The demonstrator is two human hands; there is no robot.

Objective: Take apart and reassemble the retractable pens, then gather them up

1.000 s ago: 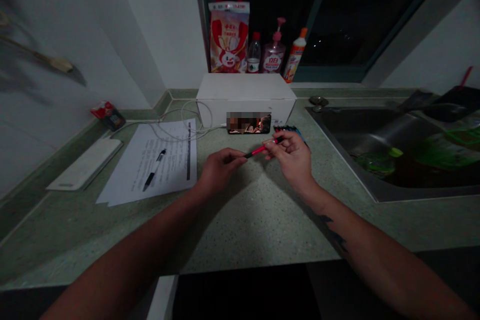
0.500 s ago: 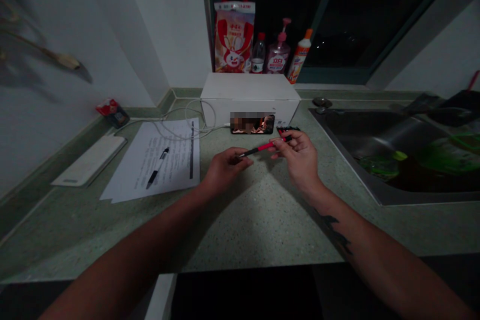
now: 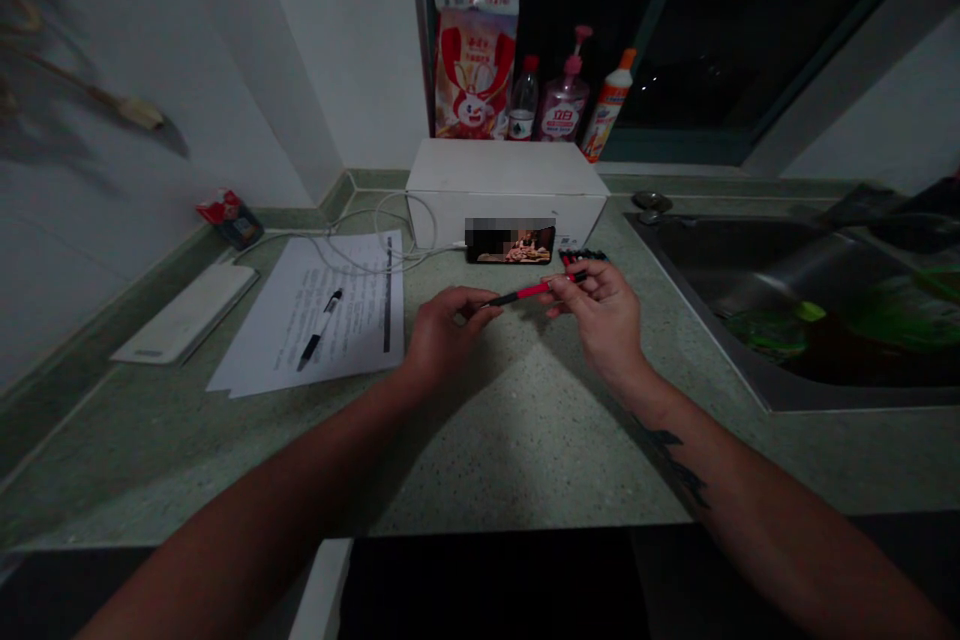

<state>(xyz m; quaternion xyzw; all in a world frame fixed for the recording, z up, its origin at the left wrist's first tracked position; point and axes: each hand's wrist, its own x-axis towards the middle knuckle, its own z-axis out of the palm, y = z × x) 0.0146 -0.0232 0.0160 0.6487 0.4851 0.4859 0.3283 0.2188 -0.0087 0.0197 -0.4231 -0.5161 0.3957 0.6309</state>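
Note:
A red and black pen (image 3: 533, 290) is held above the counter, tilted slightly up to the right. My left hand (image 3: 448, 328) is closed in a pinch at its dark tip end. Around the red barrel and its other end, the fingers of my right hand (image 3: 611, 313) are closed. Just behind my right hand lie several dark and red pens (image 3: 583, 256), partly hidden by the fingers. A phone (image 3: 510, 245) with a lit screen leans against a white box (image 3: 510, 170) beyond both hands.
Printed sheets (image 3: 352, 320) with a black-and-white pen (image 3: 320, 328) lie left, near a white power bank (image 3: 184, 312) and a cable (image 3: 352, 265). A metal sink (image 3: 705, 330) is at the right. Bottles (image 3: 564, 105) and a red bag (image 3: 476, 70) stand behind the box.
The view has shifted slightly. Both hands keep nearly the same hold on the pen, with the left fingertips drawn a little closer together at its tip.

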